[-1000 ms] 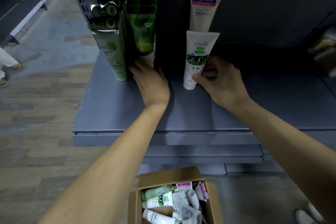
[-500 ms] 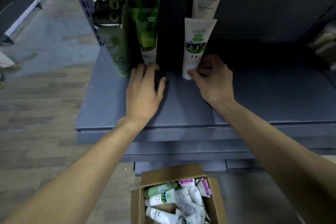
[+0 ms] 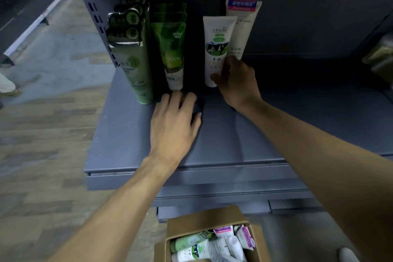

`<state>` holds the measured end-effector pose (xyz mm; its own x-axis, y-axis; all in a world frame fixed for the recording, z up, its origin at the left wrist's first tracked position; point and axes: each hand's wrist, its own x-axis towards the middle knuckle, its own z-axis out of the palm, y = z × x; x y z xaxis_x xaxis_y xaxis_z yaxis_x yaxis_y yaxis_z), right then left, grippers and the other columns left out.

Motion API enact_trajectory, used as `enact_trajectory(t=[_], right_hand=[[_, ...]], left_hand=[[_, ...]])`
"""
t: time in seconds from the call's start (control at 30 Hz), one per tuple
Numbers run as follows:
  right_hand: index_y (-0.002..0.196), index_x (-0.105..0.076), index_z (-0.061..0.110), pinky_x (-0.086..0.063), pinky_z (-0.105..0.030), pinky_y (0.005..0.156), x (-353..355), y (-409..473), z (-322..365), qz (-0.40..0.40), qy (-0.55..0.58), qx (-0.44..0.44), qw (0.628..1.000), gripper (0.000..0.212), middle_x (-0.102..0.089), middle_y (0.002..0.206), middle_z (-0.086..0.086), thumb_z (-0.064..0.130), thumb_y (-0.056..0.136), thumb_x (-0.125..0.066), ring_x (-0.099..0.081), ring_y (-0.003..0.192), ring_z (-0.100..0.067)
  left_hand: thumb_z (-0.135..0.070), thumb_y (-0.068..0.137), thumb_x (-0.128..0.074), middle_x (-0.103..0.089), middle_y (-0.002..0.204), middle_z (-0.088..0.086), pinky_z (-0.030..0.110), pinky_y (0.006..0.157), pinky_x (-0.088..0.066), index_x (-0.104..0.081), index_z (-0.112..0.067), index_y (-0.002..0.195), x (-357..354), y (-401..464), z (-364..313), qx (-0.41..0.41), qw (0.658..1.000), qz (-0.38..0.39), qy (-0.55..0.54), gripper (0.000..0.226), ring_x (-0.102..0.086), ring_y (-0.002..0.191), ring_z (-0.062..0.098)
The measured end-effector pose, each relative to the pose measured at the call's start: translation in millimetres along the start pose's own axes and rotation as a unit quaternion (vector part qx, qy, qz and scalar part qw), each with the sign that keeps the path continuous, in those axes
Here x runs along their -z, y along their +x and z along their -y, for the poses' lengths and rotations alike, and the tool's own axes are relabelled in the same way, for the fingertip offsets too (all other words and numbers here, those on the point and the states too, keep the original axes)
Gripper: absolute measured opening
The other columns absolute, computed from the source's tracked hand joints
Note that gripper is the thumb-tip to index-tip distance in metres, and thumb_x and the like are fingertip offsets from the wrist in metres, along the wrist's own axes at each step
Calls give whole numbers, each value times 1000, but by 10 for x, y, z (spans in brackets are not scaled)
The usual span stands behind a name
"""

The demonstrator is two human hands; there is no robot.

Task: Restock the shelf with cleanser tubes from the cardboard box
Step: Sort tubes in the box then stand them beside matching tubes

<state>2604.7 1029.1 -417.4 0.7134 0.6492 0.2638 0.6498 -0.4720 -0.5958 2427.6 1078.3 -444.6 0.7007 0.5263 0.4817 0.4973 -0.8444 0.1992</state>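
Note:
A white cleanser tube with a cow picture [image 3: 215, 49] stands cap-down on the grey shelf [image 3: 223, 134]. My right hand [image 3: 236, 83] holds its lower part, thumb on the front and fingers behind. A taller cream tube with a pink top [image 3: 244, 21] stands just behind it. To the left stand a row of green leaf-print tubes [image 3: 172, 49] and a row of olive green tubes [image 3: 131, 57]. My left hand [image 3: 174, 121] rests flat on the shelf just in front of the green tubes, holding nothing. The cardboard box [image 3: 204, 219] with several tubes sits on the floor below.
The shelf's right half lies bare up to some packaged goods [image 3: 380, 59] at the far right edge. A perforated upright [image 3: 89, 6] bounds the shelf on the left. A person's shoe [image 3: 8, 87] shows on the wooden floor at far left.
My left hand has drawn back from the base of the green tubes and lies flat on the shelf. My right hand has kept its hold on the cow tube, fingers now wrapped higher.

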Motion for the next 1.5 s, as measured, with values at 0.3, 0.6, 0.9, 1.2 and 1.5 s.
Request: enact_trajectory(t=[0.3, 0.6, 0.9, 1.2, 1.5], right_hand=[[113, -57, 6, -51, -39, 88, -135, 191, 72, -9, -1, 6, 1000, 33, -64, 116, -14, 28, 90, -67, -59, 110, -33], [115, -57, 5, -50, -33, 86, -203, 337, 117, -17, 16, 5, 1000, 32, -65, 117, -13, 24, 91, -66, -60, 110, -29], [117, -55, 2, -45, -31, 81, -281, 505, 172, -23, 18, 2, 1000, 33, -64, 119, -15, 21, 92, -65, -59, 111, -32], [123, -53, 4, -45, -34, 87, -400, 554, 222, -42, 10, -15, 999, 34, -59, 125, -17, 21, 94, -61, -57, 115, -33], [116, -60, 6, -47, -33, 83, -309, 473, 277, -44, 16, -21, 999, 27, -63, 119, -14, 19, 92, -62, -59, 111, -30]], left_hand=[[-24, 83, -65, -60, 96, 12, 44, 72, -46, -61, -9, 108, -19, 17, -2, 0, 1000, -1, 4, 29, -53, 86, 34], [-25, 82, -64, -59, 94, 9, 44, 74, -43, -60, -12, 107, -25, 29, 4, 5, 1000, 13, -1, 29, -52, 85, 32], [-23, 80, -67, -59, 91, 8, 44, 73, -44, -61, -12, 105, -42, 42, 7, 2, 1000, 6, -15, 28, -53, 83, 31], [-23, 81, -66, -58, 92, 9, 46, 76, -44, -61, -11, 107, -37, 42, 13, -3, 1000, 12, -23, 29, -52, 84, 31], [-24, 82, -63, -58, 91, 8, 46, 76, -43, -61, -12, 104, -33, 46, 3, 2, 1000, 19, -20, 25, -52, 84, 31]])
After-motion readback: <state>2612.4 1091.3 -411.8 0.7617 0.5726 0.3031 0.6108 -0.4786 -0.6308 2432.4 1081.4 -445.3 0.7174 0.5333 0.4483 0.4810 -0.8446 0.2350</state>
